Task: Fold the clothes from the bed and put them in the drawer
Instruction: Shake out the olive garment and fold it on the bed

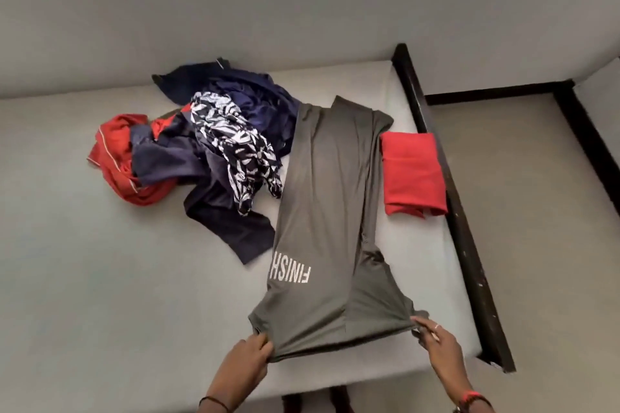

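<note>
Olive-grey jersey T-shirt with white lettering [322, 184] lies lengthwise away from person; left hand [250, 357] and right hand [436, 340] each pinch a near corner

Item: grey jersey T-shirt [322, 211], printed "FINISH", laid lengthwise on the pale grey bed [100, 278], partly folded, near hem raised. Folded red garment [414, 174] lies flat just right of the T-shirt. Unfolded heap of navy, red and leaf-print clothes [214, 151] touches its left edge.

Grey shirt [322, 198] with white lettering, folded red garment [414, 173], navy-white leaf-print cloth [241, 147].
</note>
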Available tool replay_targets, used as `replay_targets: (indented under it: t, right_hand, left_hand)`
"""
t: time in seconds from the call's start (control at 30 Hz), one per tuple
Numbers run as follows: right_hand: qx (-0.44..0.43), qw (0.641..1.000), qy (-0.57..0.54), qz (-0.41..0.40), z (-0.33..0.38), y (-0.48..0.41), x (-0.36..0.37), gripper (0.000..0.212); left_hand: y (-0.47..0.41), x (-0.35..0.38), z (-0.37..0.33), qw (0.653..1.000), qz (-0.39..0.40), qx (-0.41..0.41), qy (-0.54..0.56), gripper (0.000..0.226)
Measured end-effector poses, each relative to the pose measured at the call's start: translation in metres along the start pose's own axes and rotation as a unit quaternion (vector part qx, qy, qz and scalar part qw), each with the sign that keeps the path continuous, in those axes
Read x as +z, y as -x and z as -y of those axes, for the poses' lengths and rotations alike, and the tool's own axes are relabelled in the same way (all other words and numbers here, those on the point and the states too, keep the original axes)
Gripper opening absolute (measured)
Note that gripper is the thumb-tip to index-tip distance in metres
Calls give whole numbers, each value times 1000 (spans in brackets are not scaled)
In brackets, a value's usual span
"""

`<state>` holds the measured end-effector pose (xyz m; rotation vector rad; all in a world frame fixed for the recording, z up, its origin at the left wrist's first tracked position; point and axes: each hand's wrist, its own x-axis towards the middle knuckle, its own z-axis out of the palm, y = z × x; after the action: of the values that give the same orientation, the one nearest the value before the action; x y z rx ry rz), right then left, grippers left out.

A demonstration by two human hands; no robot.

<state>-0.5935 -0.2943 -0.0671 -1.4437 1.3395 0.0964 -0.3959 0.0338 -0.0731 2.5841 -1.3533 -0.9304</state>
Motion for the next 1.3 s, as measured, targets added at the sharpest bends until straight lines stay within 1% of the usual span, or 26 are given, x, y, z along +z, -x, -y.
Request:
replay_targets:
  t: [0.1,0.13,0.17,0.2,0.23,0.3,0.33,0.37,0.4,0.43,0.47,0.5,0.57,0.6,0.67,0.73,0.83,0.87,0.93,1.0,1.07,1.13,1.23,1.27,1.3]
  right_hand:
    - [46,999,-6,4,-35,4,6,41]
    - [62,998,-18,3,-44,4,10,41]
    - [80,996,-26,5,-49,4,15,39]
    - [94,995,-37,8,-52,2,21,36]
    - [109,993,-49,11,-54,0,27,31]
    - [160,981,-105,2,-52,-6,36,23]
    - [186,972,-146,-8,-49,-9,40,17]
    - [205,961,-187,-17,-44,-12,42,12]
    - [220,950,-223,-25,-40,-16,44,11]
    - [233,940,-249,-30,-35,-19,45,13]
    - [244,931,-269,-34,-32,-22,45,14]
    - [257,924,-282,-39,-29,-24,47,14]
    - [283,914,-286,-49,-26,-29,50,11]
    - [295,909,-288,-50,-25,-31,50,9]
    - [320,897,-301,-42,-23,-34,51,9]
    - [345,884,-315,-29,-22,-35,48,11]
    - [367,874,-319,-7,-20,-31,41,7]
    - [372,872,-317,1,-19,-29,38,6]
    - [369,873,-317,27,-14,-24,33,6]
    - [346,882,-314,59,-4,-18,32,9]
    - [299,898,-310,93,13,-10,35,14]
    - [239,907,-313,145,34,0,41,25]
    - [166,911,-303,226,66,14,61,42]
    - [148,912,-292,249,74,17,69,46]
    - [129,913,-278,269,83,20,79,49]
  left_hand:
    - [1,32,0,998,46,-2,-37,23]
    - [0,41,0,996,75,-10,-41,29]
    - [-2,53,0,994,99,-23,-39,42]
    - [-5,63,2,993,106,-29,-35,53]
    - [-8,71,1,993,101,-49,-25,57]
    - [-12,68,-7,993,101,-63,-21,53]
    - [-13,67,-8,990,130,-52,-32,49]
    - [-14,64,-7,990,136,-44,-19,42]
    - [-15,62,-8,991,123,-46,-16,32]
    - [-17,59,-10,993,104,-52,-8,31]
    - [-19,59,-11,994,102,-42,7,38]
    - [-21,59,-13,995,91,-39,6,41]
    - [-31,46,-16,995,75,-57,31,34]
    - [-33,41,-21,997,55,-46,42,30]
    - [-39,37,-27,992,8,-50,112,26]
    - [-49,39,-32,988,6,-51,148,27]
    - [-61,35,-44,978,49,-49,196,28]
    - [-65,36,-48,975,49,-47,213,29]
    - [-69,39,-57,967,67,-44,242,38]
    - [-72,41,-66,957,86,-46,273,55]
    - [-74,43,-74,946,101,-50,304,78]
    - [-75,42,-82,935,109,-64,331,98]
    - [-73,43,-87,933,87,-85,340,110]
    - [-72,45,-87,926,75,-101,356,116]
    - [-71,48,-86,910,62,-127,389,119]
